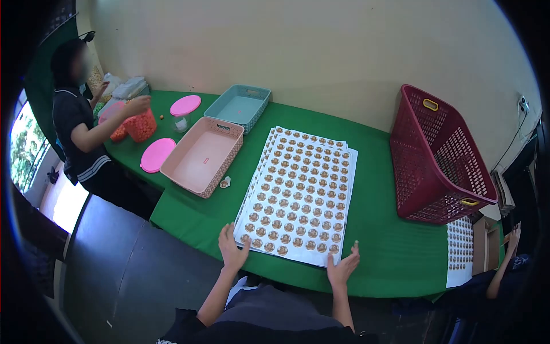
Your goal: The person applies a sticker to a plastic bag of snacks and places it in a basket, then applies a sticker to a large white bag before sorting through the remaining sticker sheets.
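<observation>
A stack of white sheets printed with rows of round brown labels lies on the green-covered table in front of me, its edges slightly fanned at the left and far side. My left hand is at the near left corner, fingers spread and thumb over the sheet's edge. At the near right corner is my right hand, its fingers apart and its thumb close to the paper's edge. Neither hand grips anything. A small crumpled piece with a brown label lies left of the stack.
Left of the sheets stand a pink basket and a teal basket. Pink lids and a clear jar are beyond. A person handles an orange-red container. A maroon basket stands right, near another label sheet and someone's arm.
</observation>
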The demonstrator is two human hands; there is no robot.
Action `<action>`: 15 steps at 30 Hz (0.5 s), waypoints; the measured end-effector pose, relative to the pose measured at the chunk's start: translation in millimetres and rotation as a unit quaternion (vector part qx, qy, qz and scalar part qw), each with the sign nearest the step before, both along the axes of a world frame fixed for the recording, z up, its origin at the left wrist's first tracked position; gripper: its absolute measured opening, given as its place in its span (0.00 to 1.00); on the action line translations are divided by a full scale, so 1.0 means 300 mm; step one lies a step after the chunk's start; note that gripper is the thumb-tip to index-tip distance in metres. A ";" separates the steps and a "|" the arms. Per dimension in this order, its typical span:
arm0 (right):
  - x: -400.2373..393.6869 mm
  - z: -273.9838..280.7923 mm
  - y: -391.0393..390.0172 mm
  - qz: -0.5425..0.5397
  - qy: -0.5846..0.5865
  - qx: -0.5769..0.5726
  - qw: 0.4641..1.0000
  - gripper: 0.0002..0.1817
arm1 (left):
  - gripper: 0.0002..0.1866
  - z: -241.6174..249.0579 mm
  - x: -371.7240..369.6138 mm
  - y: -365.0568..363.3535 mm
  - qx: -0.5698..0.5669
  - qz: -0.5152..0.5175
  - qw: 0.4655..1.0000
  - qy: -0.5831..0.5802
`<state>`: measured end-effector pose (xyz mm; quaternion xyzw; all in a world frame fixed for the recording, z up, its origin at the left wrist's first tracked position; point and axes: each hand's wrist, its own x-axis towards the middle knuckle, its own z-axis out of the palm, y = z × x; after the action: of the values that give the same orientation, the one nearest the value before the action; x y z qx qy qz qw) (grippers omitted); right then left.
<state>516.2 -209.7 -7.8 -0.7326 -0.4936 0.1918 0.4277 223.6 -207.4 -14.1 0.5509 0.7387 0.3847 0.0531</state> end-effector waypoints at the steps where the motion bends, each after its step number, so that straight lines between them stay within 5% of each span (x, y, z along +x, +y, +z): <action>1: -0.018 0.025 -0.024 0.048 -0.105 0.043 0.992 0.46 | 0.35 0.018 0.016 -0.015 0.015 -0.071 0.997 -0.014; 2: -0.040 0.034 -0.041 0.096 -0.208 0.085 0.970 0.45 | 0.35 0.040 0.044 -0.027 0.013 -0.068 0.997 -0.013; 4: -0.093 0.008 -0.063 0.158 -0.213 0.086 0.960 0.43 | 0.30 0.098 0.115 -0.038 -0.058 -0.204 0.970 0.118; 6: -0.154 0.013 -0.071 0.304 -0.259 0.021 0.916 0.38 | 0.27 0.027 0.150 -0.027 -0.060 -0.236 0.960 0.137; 15: -0.223 -0.118 -0.014 0.379 -0.238 0.036 0.894 0.29 | 0.24 -0.085 0.169 -0.013 -0.086 -0.346 0.909 0.217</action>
<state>449.1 -214.0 -43.2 -0.4980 -0.8272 0.1416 0.2184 274.2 -211.3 -39.7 0.8348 0.5257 0.1481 0.0687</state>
